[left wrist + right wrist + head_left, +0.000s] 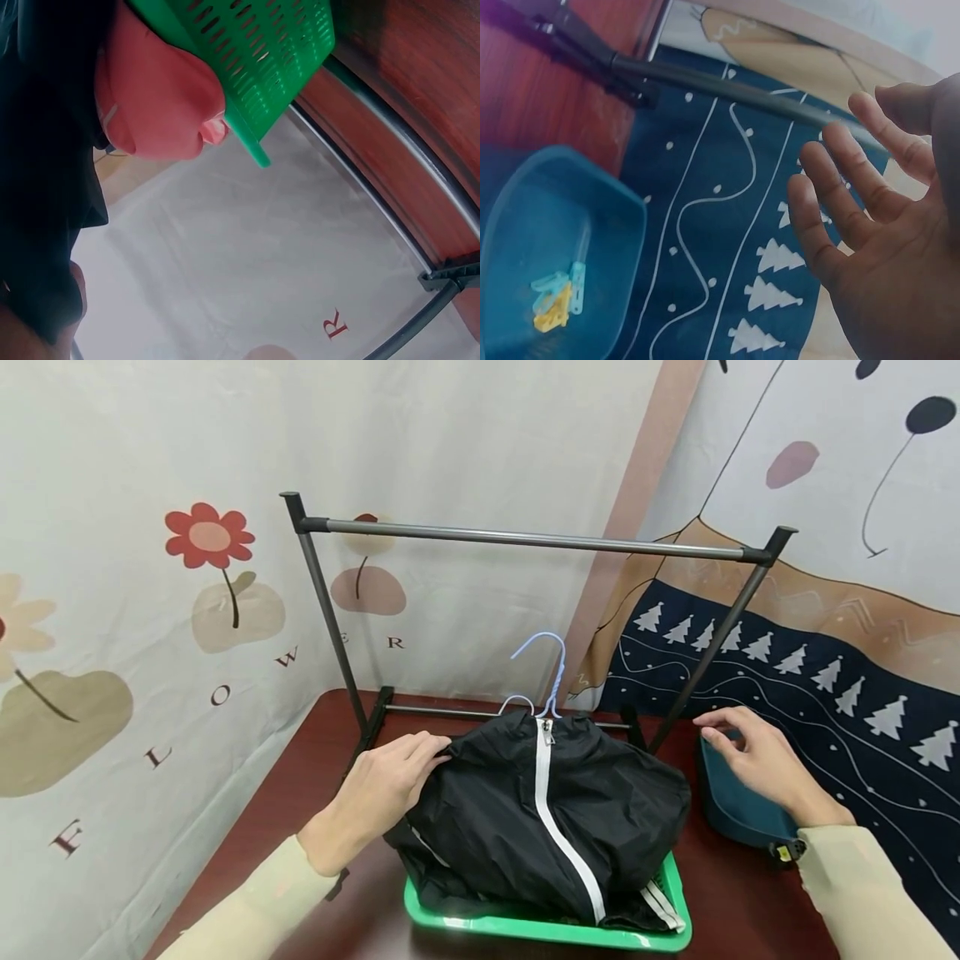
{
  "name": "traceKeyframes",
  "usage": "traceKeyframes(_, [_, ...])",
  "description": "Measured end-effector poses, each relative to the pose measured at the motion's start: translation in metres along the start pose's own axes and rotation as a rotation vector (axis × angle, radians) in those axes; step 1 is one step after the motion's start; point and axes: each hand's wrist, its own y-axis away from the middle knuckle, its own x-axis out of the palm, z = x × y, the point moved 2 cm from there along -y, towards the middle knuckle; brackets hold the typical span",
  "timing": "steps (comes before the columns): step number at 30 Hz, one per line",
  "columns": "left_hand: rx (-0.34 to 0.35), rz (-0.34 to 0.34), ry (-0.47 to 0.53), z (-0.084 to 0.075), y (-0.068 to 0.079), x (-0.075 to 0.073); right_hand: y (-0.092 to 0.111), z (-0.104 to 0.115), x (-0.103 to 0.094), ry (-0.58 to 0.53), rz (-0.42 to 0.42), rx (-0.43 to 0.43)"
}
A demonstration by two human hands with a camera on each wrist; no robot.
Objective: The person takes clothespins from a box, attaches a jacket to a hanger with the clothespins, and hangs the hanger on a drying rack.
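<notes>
A black jacket [480, 810] with a white zipper hangs on a blue wire hanger [557, 672], its lower part bunched in a green basket [547, 932]. My left hand [390, 781] grips the jacket's left shoulder; in the left wrist view, fingers [77, 292] curl at the edge of the black cloth. To the right, my right hand [765, 764] hovers over a blue bin [742, 818], apart from the jacket. Its fingers are spread and hold nothing in the right wrist view. Inside the bin lie several teal and yellow clothespins [555, 309].
A grey metal clothes rack [525, 537] stands behind the basket on the dark red table [285, 810]. A second, paler hook [517, 698] pokes up behind the jacket. Pink cloth [161, 97] hangs over the basket's edge. Patterned curtains [465, 435] close off the back and sides.
</notes>
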Motion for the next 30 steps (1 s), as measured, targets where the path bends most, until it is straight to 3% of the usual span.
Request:
traceKeyframes(6, [0.005, -0.012, -0.003, -0.001, 0.001, 0.0, 0.001, -0.015, -0.004, 0.02, 0.016, 0.031])
traceKeyframes(16, [-0.032, 0.038, -0.017, -0.002, 0.002, -0.002, 0.001, -0.042, -0.007, 0.072, 0.024, 0.046])
traceKeyframes(30, [-0.007, -0.009, -0.029, -0.004, 0.0, -0.005, -0.001, -0.075, -0.003, 0.092, 0.158, 0.119])
